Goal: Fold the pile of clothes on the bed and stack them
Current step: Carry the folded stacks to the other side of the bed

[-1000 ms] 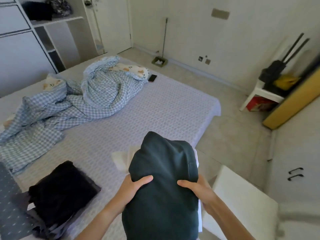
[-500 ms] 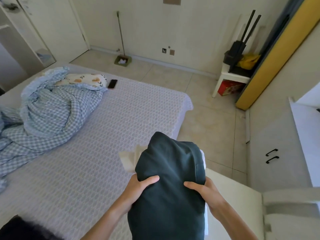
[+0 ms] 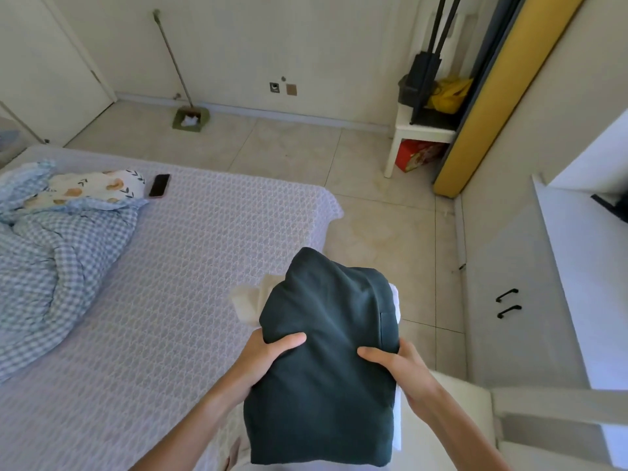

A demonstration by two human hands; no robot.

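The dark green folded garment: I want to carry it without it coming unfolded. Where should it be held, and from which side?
Grip the dark green folded garment at its two long side edges near the middle, one hand per side, as the left hand and right hand do: thumbs on top, fingers beneath. That likely keeps the layers together.

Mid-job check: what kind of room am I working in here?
Most likely a home bedroom: a bed with a patterned cover, a crumpled checked quilt on it, and a phone lying beside the quilt.
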